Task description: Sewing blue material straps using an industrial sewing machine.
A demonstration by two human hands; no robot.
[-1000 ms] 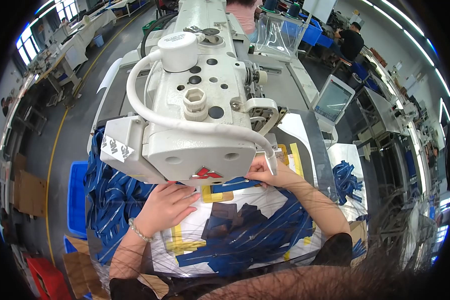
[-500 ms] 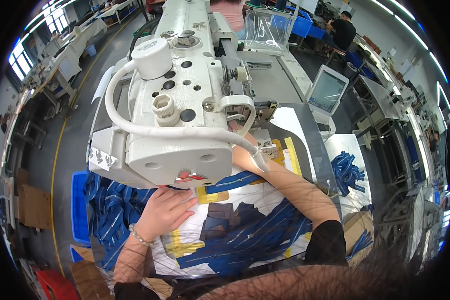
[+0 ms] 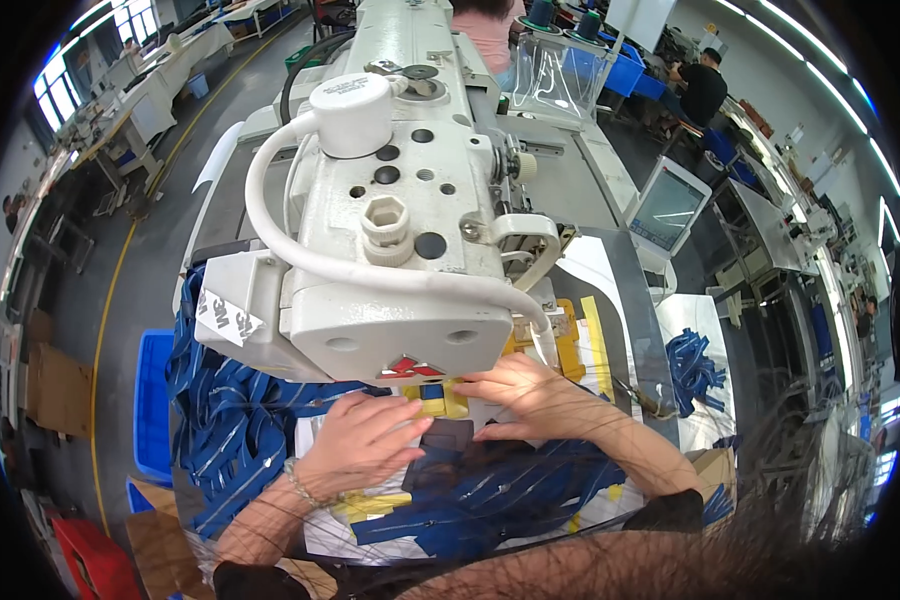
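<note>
A big white industrial sewing machine (image 3: 390, 230) fills the middle of the view. Under its front end lies a yellow template (image 3: 440, 400) with a blue strap piece on it. My left hand (image 3: 365, 440) rests flat on the work just below the machine head, fingers spread toward the template. My right hand (image 3: 520, 390) presses on the template's right side, fingertips at the yellow piece. A dark square patch (image 3: 445, 440) lies between both hands. The needle area is hidden by the machine head.
Heaps of blue straps (image 3: 230, 430) lie left of the machine and in front of me (image 3: 500, 490); more sit at the right (image 3: 695, 365). A blue bin (image 3: 152, 400) stands at the left, a control screen (image 3: 665, 210) at the right. Other people work at the back.
My head has leaned nearer, so the machine looks bigger. My right hand has come left from beside the machine to the yellow template; my left hand stays on the work.
</note>
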